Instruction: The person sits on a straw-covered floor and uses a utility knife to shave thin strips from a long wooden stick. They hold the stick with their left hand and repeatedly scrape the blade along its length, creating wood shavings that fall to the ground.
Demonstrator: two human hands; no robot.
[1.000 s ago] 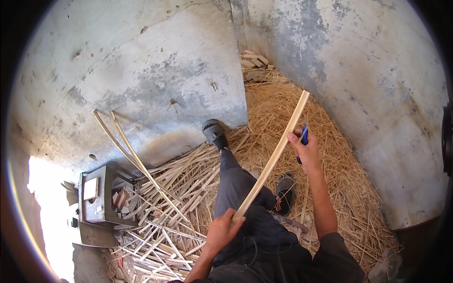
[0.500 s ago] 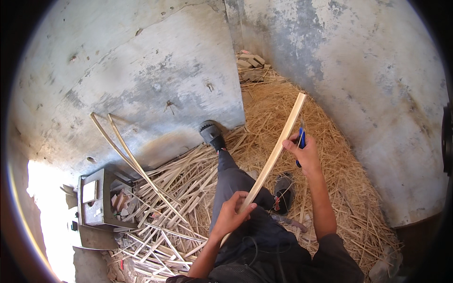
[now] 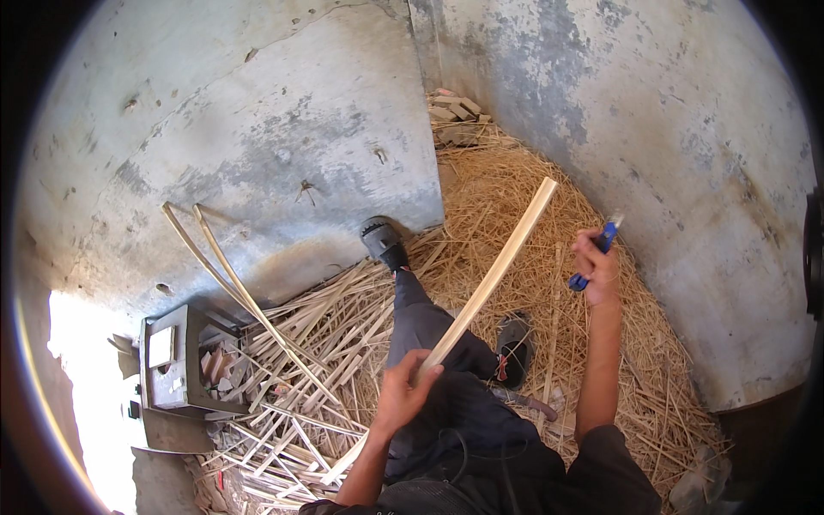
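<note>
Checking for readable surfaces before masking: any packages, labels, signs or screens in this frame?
Pale rectangular label or panel: on top of the grey metal box at lower left, beside the pile of split cane strips; too small to tell more.
No packages, signs or screens visible.

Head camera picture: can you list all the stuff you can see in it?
wooden strip: one, pale, long, slanting up from the left hand
knife: one, blue handle, in the right hand
pile of split strips: many, pale, on the floor at left
two long strips: pale, leaning on the wall
straw shavings: heap, golden, in the corner
metal box: one, grey, at lower left
wood blocks: a few, far corner
walls: grey, patchy concrete
shoes: two, dark, one against the wall, one on the straw
legs: dark trousers
left hand: grip around the wooden strip
right hand: raised, clear of the wooden strip
</note>
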